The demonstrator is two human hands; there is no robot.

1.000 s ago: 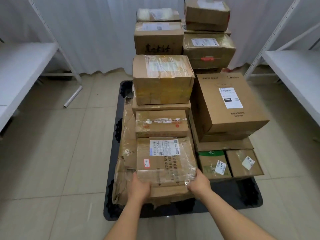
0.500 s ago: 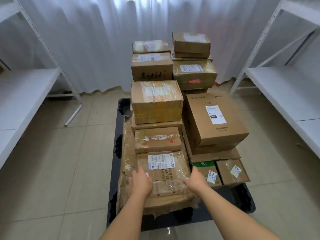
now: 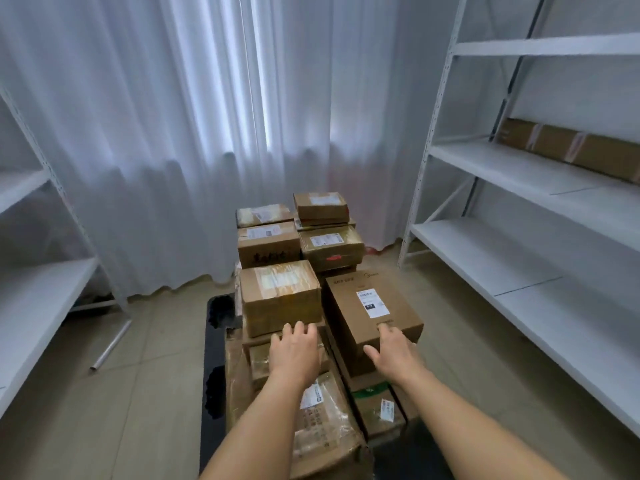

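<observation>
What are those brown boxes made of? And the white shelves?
The boxes look like brown cardboard, matte, with creased edges and paper labels; some carry shiny clear tape. The shelves seem painted metal: thin white posts with rows of holes. Their boards could be metal or wood.

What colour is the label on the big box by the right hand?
White label with black print; head view.

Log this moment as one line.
left hand: open, at taped box | right hand: open, at white-labelled box | nothing gripped
</observation>
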